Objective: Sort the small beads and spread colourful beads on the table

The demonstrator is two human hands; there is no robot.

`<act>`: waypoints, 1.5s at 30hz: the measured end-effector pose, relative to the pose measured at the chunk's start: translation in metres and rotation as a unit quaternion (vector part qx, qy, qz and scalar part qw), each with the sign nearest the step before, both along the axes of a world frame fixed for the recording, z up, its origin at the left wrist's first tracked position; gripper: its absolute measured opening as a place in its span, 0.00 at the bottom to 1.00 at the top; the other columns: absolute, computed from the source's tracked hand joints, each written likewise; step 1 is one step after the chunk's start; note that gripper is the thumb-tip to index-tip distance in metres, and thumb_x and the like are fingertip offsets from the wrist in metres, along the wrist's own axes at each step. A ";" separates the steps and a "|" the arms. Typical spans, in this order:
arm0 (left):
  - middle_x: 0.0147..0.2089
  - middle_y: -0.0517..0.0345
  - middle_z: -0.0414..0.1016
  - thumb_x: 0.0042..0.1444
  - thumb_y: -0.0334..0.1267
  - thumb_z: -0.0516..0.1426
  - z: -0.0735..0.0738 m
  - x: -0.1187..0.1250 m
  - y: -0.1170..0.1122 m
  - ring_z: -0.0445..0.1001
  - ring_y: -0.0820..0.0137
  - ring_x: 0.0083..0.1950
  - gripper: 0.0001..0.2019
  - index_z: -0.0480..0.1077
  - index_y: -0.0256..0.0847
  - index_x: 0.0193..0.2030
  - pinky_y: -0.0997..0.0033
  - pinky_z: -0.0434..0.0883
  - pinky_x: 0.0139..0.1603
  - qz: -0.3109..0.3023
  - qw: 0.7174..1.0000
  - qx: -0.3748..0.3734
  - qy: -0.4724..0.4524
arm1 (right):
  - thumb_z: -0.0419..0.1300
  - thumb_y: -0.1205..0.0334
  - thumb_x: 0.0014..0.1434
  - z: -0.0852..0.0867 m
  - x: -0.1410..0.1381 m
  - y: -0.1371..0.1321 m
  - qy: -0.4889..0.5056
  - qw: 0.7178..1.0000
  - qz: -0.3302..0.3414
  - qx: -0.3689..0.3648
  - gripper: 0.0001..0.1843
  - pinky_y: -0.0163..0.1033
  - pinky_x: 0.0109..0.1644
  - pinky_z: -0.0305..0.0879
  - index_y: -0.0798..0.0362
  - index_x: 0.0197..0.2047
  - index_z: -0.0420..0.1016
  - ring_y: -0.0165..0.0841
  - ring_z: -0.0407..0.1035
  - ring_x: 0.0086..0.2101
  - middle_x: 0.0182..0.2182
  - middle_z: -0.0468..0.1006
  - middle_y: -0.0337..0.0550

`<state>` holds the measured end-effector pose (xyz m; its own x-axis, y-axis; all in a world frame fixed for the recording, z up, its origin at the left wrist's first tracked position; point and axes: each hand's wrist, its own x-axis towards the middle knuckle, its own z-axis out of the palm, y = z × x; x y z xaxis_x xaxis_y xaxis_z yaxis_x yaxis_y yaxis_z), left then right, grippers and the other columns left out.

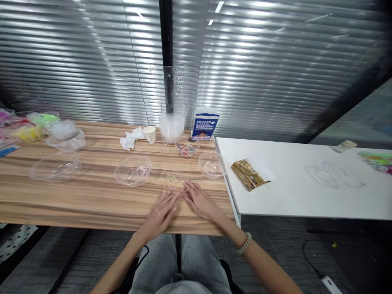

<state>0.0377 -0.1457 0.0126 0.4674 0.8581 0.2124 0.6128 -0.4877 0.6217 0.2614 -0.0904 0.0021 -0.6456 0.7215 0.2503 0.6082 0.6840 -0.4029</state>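
A loose scatter of small yellow and pink bits (172, 180) lies on the wood-grain table, too fine to name. My left hand (159, 215) rests palm down at its near edge, fingers stretched out. At the right edge of the bits, my right hand (201, 201) lies nearly flat with its fingers extended; neither hand shows anything held. Left of the bits is a clear plastic bowl (132, 170), and another clear bowl (213, 165) stands to the right. A third small clear tub (187, 149) behind them holds multicoloured bits.
Farther back are a paper cup (150, 134), crumpled tissues (128, 141), a bag of white stuff (172, 126) and a blue packet (205, 125). Stacked bowls (67, 140) and colourful bags (29, 131) sit left. A gold packet (249, 174) lies on the white table (284, 202) at right.
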 end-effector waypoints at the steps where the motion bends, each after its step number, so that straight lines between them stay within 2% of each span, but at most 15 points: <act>1: 0.68 0.51 0.59 0.66 0.42 0.47 0.001 -0.001 -0.010 0.52 0.60 0.70 0.23 0.57 0.44 0.67 0.47 0.48 0.69 0.008 0.997 -0.056 -0.058 | 0.43 0.56 0.70 0.001 0.000 0.000 -0.002 1.000 0.004 0.000 0.27 0.53 0.69 0.47 0.59 0.67 0.52 0.38 0.46 0.66 0.65 0.54 0.55; 3: 0.63 0.51 0.66 0.65 0.44 0.49 0.004 -0.002 -0.031 0.60 0.59 0.66 0.22 0.61 0.45 0.65 0.49 0.53 0.68 0.014 0.964 -0.186 -0.187 | 0.44 0.56 0.70 0.002 0.001 0.000 -0.012 1.000 0.013 0.000 0.27 0.53 0.69 0.46 0.60 0.67 0.51 0.38 0.45 0.66 0.66 0.54 0.55; 4: 0.60 0.50 0.70 0.64 0.44 0.50 0.004 -0.001 -0.041 0.65 0.58 0.63 0.21 0.65 0.44 0.62 0.49 0.56 0.66 0.007 0.934 -0.254 -0.251 | 0.44 0.56 0.70 0.003 0.001 -0.001 -0.017 1.000 0.019 0.001 0.27 0.53 0.69 0.45 0.60 0.67 0.51 0.38 0.45 0.66 0.65 0.54 0.56; 6: 0.53 0.47 0.77 0.60 0.42 0.53 0.002 0.002 -0.057 0.72 0.55 0.56 0.19 0.71 0.41 0.57 0.48 0.63 0.60 -0.024 0.848 -0.382 -0.367 | 0.44 0.57 0.69 0.004 0.002 -0.001 -0.023 0.999 0.035 0.004 0.27 0.53 0.69 0.44 0.59 0.68 0.50 0.37 0.46 0.66 0.65 0.55 0.55; 8: 0.49 0.44 0.78 0.56 0.40 0.56 -0.003 0.007 -0.068 0.75 0.53 0.52 0.18 0.75 0.37 0.52 0.49 0.66 0.57 -0.064 0.758 -0.484 -0.433 | 0.45 0.58 0.69 0.005 0.003 -0.002 -0.018 0.999 0.049 0.004 0.28 0.53 0.69 0.44 0.57 0.68 0.48 0.37 0.46 0.66 0.65 0.56 0.54; 10: 0.48 0.42 0.78 0.54 0.37 0.57 -0.010 0.012 -0.073 0.75 0.53 0.53 0.18 0.76 0.34 0.50 0.51 0.65 0.58 -0.082 0.698 -0.556 -0.444 | 0.45 0.58 0.69 0.005 0.004 -0.001 -0.003 0.999 0.052 -0.004 0.27 0.52 0.69 0.45 0.56 0.69 0.47 0.37 0.47 0.65 0.65 0.56 0.53; 12: 0.48 0.40 0.78 0.54 0.35 0.57 -0.017 0.014 -0.074 0.75 0.55 0.53 0.17 0.76 0.32 0.49 0.53 0.63 0.60 -0.057 0.668 -0.602 -0.434 | 0.44 0.58 0.69 0.005 0.003 -0.001 0.024 0.998 0.043 -0.027 0.26 0.51 0.67 0.50 0.54 0.68 0.48 0.37 0.51 0.64 0.65 0.57 0.52; 16: 0.50 0.41 0.78 0.54 0.35 0.56 -0.030 0.014 -0.067 0.74 0.58 0.55 0.17 0.75 0.29 0.48 0.57 0.59 0.65 0.041 0.609 -0.653 -0.447 | 0.43 0.58 0.70 0.004 -0.002 -0.002 0.082 0.991 0.022 -0.108 0.24 0.46 0.60 0.63 0.54 0.67 0.47 0.36 0.63 0.57 0.59 0.65 0.53; 20: 0.55 0.39 0.74 0.53 0.34 0.56 -0.041 0.016 -0.058 0.69 0.59 0.61 0.18 0.73 0.26 0.48 0.63 0.54 0.68 0.043 0.550 -0.665 -0.504 | 0.42 0.60 0.70 0.005 -0.009 -0.002 0.085 0.988 0.016 -0.129 0.22 0.46 0.57 0.64 0.54 0.65 0.50 0.37 0.66 0.55 0.58 0.67 0.53; 23: 0.58 0.38 0.71 0.51 0.32 0.56 -0.048 0.020 -0.057 0.66 0.59 0.63 0.19 0.72 0.24 0.49 0.64 0.52 0.70 0.029 0.521 -0.662 -0.538 | 0.43 0.60 0.70 0.006 -0.010 -0.003 0.072 0.990 0.017 -0.118 0.19 0.46 0.58 0.63 0.54 0.62 0.54 0.38 0.65 0.56 0.59 0.66 0.53; 26: 0.58 0.36 0.70 0.49 0.34 0.56 -0.057 0.024 -0.058 0.66 0.57 0.63 0.21 0.71 0.23 0.49 0.62 0.50 0.70 0.022 0.512 -0.653 -0.558 | 0.43 0.60 0.70 0.009 -0.010 -0.004 0.052 0.992 0.025 -0.116 0.19 0.46 0.58 0.63 0.54 0.61 0.55 0.38 0.64 0.57 0.59 0.66 0.52; 33: 0.56 0.30 0.70 0.49 0.39 0.56 -0.072 0.028 -0.056 0.68 0.55 0.61 0.22 0.70 0.23 0.47 0.59 0.53 0.69 0.080 0.546 -0.599 -0.580 | 0.43 0.61 0.70 0.017 -0.011 -0.010 0.056 0.991 0.041 -0.119 0.20 0.45 0.61 0.60 0.52 0.64 0.54 0.36 0.62 0.58 0.60 0.64 0.49; 37: 0.50 0.40 0.76 0.51 0.32 0.55 -0.077 0.029 -0.056 0.71 0.60 0.58 0.13 0.74 0.27 0.41 0.63 0.55 0.69 0.141 0.548 -0.594 -0.572 | 0.43 0.61 0.70 0.016 -0.010 -0.009 0.062 0.991 0.048 -0.111 0.21 0.45 0.62 0.59 0.52 0.65 0.52 0.36 0.61 0.59 0.61 0.64 0.49; 41: 0.47 0.42 0.78 0.54 0.30 0.57 -0.074 0.028 -0.061 0.73 0.61 0.56 0.10 0.76 0.27 0.39 0.66 0.56 0.69 0.139 0.542 -0.628 -0.542 | 0.43 0.62 0.70 0.016 -0.010 -0.009 0.058 0.991 0.046 -0.110 0.21 0.46 0.62 0.59 0.53 0.65 0.54 0.37 0.62 0.58 0.61 0.64 0.50; 45: 0.51 0.40 0.77 0.57 0.36 0.58 -0.056 0.028 -0.069 0.72 0.60 0.57 0.15 0.76 0.24 0.45 0.66 0.57 0.68 0.086 0.517 -0.668 -0.528 | 0.44 0.62 0.70 0.015 -0.010 -0.009 0.066 0.990 0.050 -0.111 0.21 0.46 0.62 0.59 0.54 0.64 0.54 0.36 0.61 0.59 0.62 0.63 0.50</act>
<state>0.0661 -0.2144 -0.0432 0.5884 0.5779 -0.5655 -0.4502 0.8151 0.3646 0.2510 -0.0994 0.0175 -0.6881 0.7030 0.1797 0.4742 0.6231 -0.6221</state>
